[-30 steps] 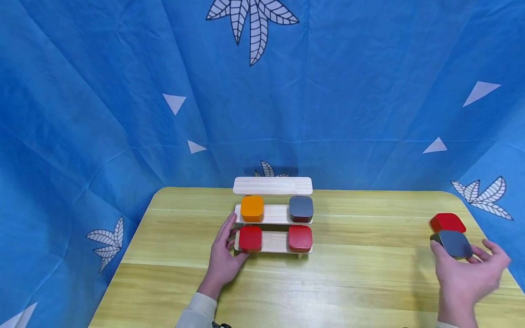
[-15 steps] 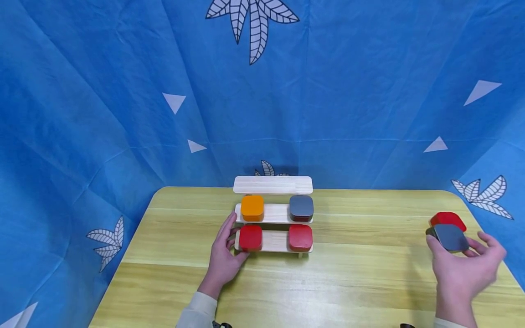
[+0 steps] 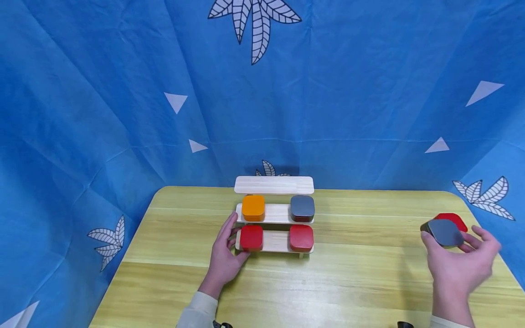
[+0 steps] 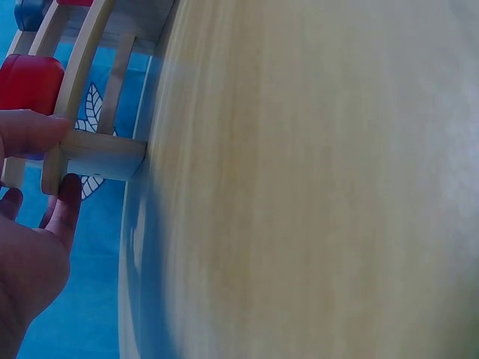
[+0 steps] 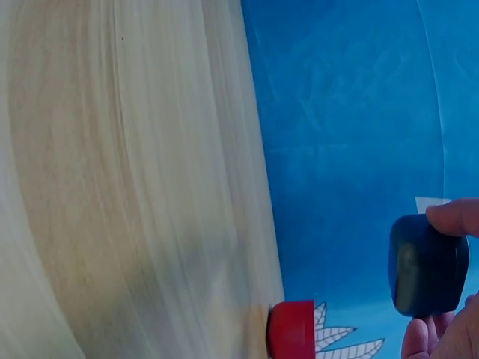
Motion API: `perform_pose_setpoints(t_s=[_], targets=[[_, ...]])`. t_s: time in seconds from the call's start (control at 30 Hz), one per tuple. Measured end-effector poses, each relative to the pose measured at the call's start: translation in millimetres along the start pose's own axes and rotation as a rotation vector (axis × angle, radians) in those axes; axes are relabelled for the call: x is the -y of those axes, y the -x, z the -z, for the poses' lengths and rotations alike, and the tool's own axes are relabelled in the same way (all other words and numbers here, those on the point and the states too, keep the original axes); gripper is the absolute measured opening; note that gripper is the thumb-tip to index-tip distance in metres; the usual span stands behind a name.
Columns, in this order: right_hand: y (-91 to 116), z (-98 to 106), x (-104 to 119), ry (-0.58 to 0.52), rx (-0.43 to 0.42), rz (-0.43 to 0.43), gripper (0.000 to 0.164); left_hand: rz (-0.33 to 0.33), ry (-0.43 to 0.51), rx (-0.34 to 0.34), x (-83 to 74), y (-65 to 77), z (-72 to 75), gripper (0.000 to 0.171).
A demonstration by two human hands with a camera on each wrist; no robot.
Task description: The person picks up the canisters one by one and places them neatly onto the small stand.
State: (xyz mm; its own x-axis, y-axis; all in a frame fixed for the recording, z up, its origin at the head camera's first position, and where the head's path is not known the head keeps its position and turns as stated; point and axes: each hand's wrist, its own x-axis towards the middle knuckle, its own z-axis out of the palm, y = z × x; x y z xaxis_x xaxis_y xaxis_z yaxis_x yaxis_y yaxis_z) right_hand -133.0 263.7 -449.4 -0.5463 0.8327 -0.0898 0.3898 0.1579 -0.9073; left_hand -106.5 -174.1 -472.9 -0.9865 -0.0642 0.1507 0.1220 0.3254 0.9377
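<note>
A stepped wooden rack [image 3: 274, 185] stands at the table's back edge, with three tiers. My left hand [image 3: 224, 257] grips the left end of its lowest tier, thumb and fingers around the board's end [image 4: 54, 168] in the left wrist view. On that tier sit two red rounded-square boxes, a left one [image 3: 251, 237] and a right one [image 3: 301, 237]. The middle tier carries an orange box [image 3: 253, 207] and a grey box [image 3: 302, 207]. At the right, my right hand [image 3: 463, 269] holds a dark grey rounded box [image 3: 446, 232], raised above the table, between thumb and fingers.
Another red box [image 3: 453, 219] rests on the table near the back right corner, partly hidden behind the held box. A blue patterned cloth [image 3: 348, 91] hangs behind the wooden table [image 3: 348, 282].
My right hand has moved left with the dark grey box, first rising a little, and now covers part of the red box behind. My left hand stays on the rack.
</note>
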Motion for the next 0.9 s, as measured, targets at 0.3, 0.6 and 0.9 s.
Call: perform_pose_setpoints(t_s=[0.3,0.6,0.9], targets=[[6.2,-5.3,4.6,0.006,0.018,0.025,0.085,0.026,-0.017,-0.001,14.0,-3.4,-2.9,0.100],[16.9,-14.9,7.6,-0.029,0.039,0.116,0.081,-0.001,-0.022,-0.012,43.6,-7.5,-4.2,0.106],[25.5,-21.8,10.0,-0.042,0.072,0.157,0.079,0.016,-0.020,-0.012,41.9,-6.7,-4.3,0.105]])
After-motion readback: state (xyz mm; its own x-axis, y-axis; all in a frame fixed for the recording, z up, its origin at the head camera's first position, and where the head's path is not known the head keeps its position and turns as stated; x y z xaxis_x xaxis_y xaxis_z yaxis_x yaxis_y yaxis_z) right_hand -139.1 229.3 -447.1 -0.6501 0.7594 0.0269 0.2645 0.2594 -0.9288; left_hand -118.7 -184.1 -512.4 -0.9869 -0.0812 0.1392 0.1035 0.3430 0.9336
